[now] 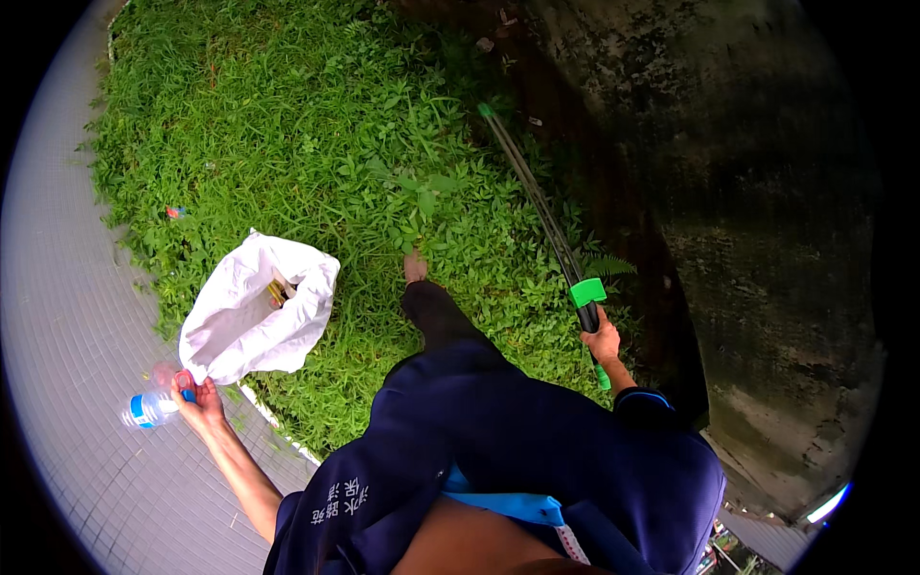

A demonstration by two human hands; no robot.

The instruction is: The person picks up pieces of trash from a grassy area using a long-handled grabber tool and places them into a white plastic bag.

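Note:
My left hand (201,406) grips the edge of a white sack (309,316) together with a clear plastic bottle (149,410) that has a blue cap and a blue label. Beside it is a second clear, reddish item, perhaps another bottle. The sack hangs with its mouth open, and a few yellowish and dark items show inside. My right hand (602,338) is closed around the black handle of a long litter picker (535,194) with green parts. Its green tip reaches over the edge of the grass, and whether its jaws are closed cannot be told.
Thick grass and weeds (287,129) cover the ground ahead. A stained concrete wall (755,215) rises at the right, with a dark strip along its foot. Tiled paving (65,287) with a pale kerb lies at the left. A small red and blue scrap (175,213) lies in the grass.

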